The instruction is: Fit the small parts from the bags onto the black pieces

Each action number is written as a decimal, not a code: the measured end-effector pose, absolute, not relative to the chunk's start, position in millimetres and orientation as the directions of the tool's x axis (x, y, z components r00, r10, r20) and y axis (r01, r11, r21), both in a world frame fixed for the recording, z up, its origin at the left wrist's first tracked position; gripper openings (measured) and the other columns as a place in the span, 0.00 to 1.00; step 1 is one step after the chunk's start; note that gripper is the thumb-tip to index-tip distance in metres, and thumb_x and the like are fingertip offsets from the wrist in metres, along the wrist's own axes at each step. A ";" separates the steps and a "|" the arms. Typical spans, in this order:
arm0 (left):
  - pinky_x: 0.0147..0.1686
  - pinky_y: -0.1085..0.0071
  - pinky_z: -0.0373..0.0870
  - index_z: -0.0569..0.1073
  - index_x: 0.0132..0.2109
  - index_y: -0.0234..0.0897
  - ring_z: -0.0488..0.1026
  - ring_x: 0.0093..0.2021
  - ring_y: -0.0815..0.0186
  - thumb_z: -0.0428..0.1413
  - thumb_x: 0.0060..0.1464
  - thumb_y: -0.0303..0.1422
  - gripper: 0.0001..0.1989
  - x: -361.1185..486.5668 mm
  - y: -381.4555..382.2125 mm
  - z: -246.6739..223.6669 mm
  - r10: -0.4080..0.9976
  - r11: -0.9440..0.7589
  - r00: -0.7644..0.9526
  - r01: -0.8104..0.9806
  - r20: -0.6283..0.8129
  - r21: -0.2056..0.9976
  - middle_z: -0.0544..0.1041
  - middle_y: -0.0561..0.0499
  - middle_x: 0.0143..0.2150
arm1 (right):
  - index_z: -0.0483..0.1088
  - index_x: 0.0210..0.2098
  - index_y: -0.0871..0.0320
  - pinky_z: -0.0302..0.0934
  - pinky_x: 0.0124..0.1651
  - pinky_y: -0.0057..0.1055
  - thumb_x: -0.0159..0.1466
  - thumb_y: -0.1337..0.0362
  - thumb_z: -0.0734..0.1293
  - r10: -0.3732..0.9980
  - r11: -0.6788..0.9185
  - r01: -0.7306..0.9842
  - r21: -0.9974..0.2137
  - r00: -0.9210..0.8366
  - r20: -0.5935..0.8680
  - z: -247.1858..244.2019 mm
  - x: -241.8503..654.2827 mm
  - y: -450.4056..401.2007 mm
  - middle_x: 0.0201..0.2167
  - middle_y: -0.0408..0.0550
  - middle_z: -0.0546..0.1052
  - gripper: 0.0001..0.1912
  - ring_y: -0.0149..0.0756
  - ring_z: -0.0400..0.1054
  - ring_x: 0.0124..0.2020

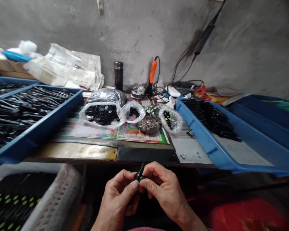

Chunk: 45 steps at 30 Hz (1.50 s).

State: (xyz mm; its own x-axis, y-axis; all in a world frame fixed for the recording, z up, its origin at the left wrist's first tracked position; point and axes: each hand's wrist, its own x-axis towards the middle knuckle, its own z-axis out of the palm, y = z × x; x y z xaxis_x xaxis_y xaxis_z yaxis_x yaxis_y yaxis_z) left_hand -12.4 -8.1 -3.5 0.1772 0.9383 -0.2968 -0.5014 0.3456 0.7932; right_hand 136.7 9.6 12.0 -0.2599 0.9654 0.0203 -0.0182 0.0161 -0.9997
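In front of the table edge, both hands meet around a small black plastic part (140, 175) with a thin stem pointing up. My left hand (120, 191) pinches it between thumb and forefinger. From the other side, my right hand (164, 186) pinches the same part, its fingers curled and partly hidden. On the table beyond lie a clear bag of black round pieces (102, 115), a smaller bag of dark pieces (135, 113), and a round dish (154, 129) of small metal screws. Right of the dish is a bag of black and yellow-green pieces (170, 119).
A blue tray (50, 120) of long black parts stands at left, another blue tray (204, 141) at right. Behind are a black cylinder (118, 75), an orange-handled tool (153, 72) and cables. Below left is a white basket (54, 199); a red object (248, 213) sits lower right.
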 end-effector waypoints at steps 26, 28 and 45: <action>0.13 0.82 0.53 0.74 0.33 0.33 0.59 0.14 0.79 0.70 0.44 0.42 0.18 -21.7 -5.7 -14.3 0.931 0.359 0.238 -0.459 -0.277 0.813 0.75 0.53 0.23 | 0.61 0.35 0.57 0.59 0.18 0.17 0.56 0.62 0.78 0.935 -0.164 -0.199 -0.966 -0.343 -0.088 -0.8 138.3 18.3 0.24 0.37 0.73 0.21 0.24 0.64 0.17; 0.13 0.82 0.53 0.74 0.32 0.33 0.59 0.14 0.79 0.70 0.43 0.42 0.19 -23.9 -4.3 -12.7 0.931 0.358 0.238 -0.440 -0.277 0.824 0.75 0.53 0.22 | 0.60 0.36 0.56 0.60 0.18 0.17 0.55 0.63 0.78 0.936 -0.158 -0.178 -0.971 -0.341 -0.090 0.6 139.2 18.3 0.25 0.36 0.73 0.21 0.24 0.65 0.18; 0.18 0.80 0.53 0.77 0.35 0.32 0.56 0.20 0.75 0.64 0.52 0.41 0.14 -30.4 -6.3 -17.0 0.978 0.144 0.164 -0.107 -0.125 0.984 0.64 0.57 0.21 | 0.62 0.35 0.55 0.59 0.23 0.19 0.52 0.74 0.75 0.928 0.003 0.154 -0.988 -0.368 -0.055 11.1 149.9 33.3 0.23 0.32 0.70 0.19 0.25 0.62 0.21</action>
State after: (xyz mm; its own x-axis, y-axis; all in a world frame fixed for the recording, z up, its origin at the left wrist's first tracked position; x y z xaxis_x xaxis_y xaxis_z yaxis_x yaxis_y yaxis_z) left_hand -30.4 -6.3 -17.0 0.1645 0.9785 -0.1248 -0.1075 0.1435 0.9838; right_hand 149.9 33.3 11.1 -0.3680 0.9282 -0.0549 0.1544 0.0028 -0.9880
